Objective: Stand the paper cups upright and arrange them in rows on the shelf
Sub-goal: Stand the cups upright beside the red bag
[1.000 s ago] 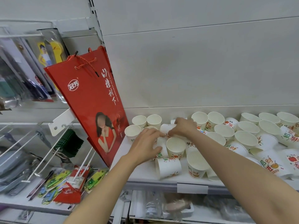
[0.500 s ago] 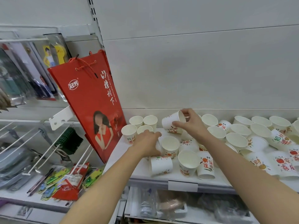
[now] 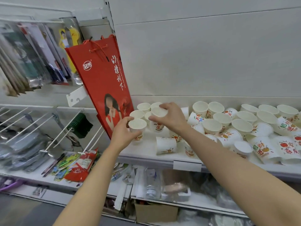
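White paper cups with fruit prints cover the white shelf (image 3: pixel 143 152). My left hand (image 3: pixel 122 134) grips one upright cup (image 3: pixel 137 128) near the shelf's left end. My right hand (image 3: pixel 171 118) holds a second upright cup (image 3: pixel 158 116) just to its right, fingers over the rim. Behind them several upright cups (image 3: pixel 143 107) stand in a small group at the back left. One cup lying on its side (image 3: pixel 166 145) rests near the front edge. To the right, a jumble of upright and tipped cups (image 3: pixel 241 126) fills the shelf.
A red paper gift bag (image 3: pixel 104 82) leans against the shelf's left end, close to my left hand. Wire hooks with hanging packets (image 3: pixel 24 62) stand further left. A price label holder (image 3: pixel 187 165) sits on the shelf's front edge. Lower shelves hold bagged goods.
My right hand brought its cup from the back of the shelf forward and turned it upright. My left hand took hold of a cup and lifted it at the left end.
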Demonstrator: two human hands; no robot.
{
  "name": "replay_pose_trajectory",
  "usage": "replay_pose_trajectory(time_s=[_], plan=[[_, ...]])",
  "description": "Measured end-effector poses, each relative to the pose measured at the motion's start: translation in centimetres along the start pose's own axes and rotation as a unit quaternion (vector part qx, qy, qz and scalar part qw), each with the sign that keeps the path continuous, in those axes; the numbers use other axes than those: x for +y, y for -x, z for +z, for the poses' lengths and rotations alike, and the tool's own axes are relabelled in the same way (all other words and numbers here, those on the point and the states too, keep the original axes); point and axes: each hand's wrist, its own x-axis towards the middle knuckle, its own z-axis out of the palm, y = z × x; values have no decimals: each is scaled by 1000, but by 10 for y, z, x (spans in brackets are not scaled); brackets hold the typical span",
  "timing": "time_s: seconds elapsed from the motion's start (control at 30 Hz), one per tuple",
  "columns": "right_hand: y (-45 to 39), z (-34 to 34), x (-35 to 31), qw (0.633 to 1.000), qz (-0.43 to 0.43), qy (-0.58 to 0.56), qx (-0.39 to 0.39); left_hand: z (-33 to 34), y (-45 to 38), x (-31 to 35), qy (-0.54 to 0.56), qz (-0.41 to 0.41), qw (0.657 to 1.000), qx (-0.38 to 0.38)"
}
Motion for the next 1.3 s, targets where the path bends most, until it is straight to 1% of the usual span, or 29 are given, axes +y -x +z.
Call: replay_pose_trajectory(time_s=[0.1, 0.2, 0.3, 0.4, 0.47, 0.6, 0.73, 0.8, 0.83, 0.9, 0.93, 0.97, 1.0, 1.03, 1.07, 1.13, 1.17, 1.23, 1.3], plan=[[4, 29, -6, 996, -23, 91, 1, -3, -8, -11, -43, 15, 998, -34], [7, 50, -8, 992, -18, 117, 39, -8, -11, -22, -86, 27, 994, -64], [9, 61, -9, 993, -5, 97, 65, -9, -9, -23, -99, 40, 990, -89], [11, 65, -9, 995, 11, 49, 89, -7, -10, -20, -127, 44, 989, -62], [12, 68, -9, 994, 7, 51, 100, -10, -11, -24, -148, 37, 987, -43], [19, 81, 1, 989, 27, 130, 58, -14, -15, -32, -166, 44, 984, -41], [22, 91, 8, 975, 25, 215, 55, -11, -19, -28, -169, 65, 982, -49], [18, 90, 7, 966, 26, 255, 35, -10, -18, -24, -166, 80, 981, -52], [17, 88, 5, 966, 25, 258, 23, -10, -15, -22, -158, 87, 983, -42], [18, 80, 3, 975, 13, 223, 24, -9, -3, -16, -107, 108, 988, 22], [20, 73, 3, 980, 0, 192, 45, -6, 6, -12, -70, 123, 988, 59], [23, 62, 6, 983, -16, 166, 81, -2, 17, -6, -34, 135, 987, 77], [24, 49, 12, 980, -31, 156, 117, 3, 28, 1, -4, 133, 989, 70], [26, 35, 19, 976, -35, 162, 139, 9, 38, 9, 18, 115, 992, 40], [27, 21, 27, 974, -26, 174, 141, 16, 45, 18, 26, 85, 996, -3], [30, -2, 45, 977, 0, 188, 97, 32, 53, 35, -9, 32, 996, -78], [32, -10, 52, 980, 5, 186, 68, 39, 54, 42, -42, 20, 994, -98], [38, -17, 58, 980, -1, 199, 17, 52, 55, 52, -98, 8, 989, -111], [41, -19, 57, 971, -9, 239, -25, 59, 51, 53, -87, -12, 989, -121]])
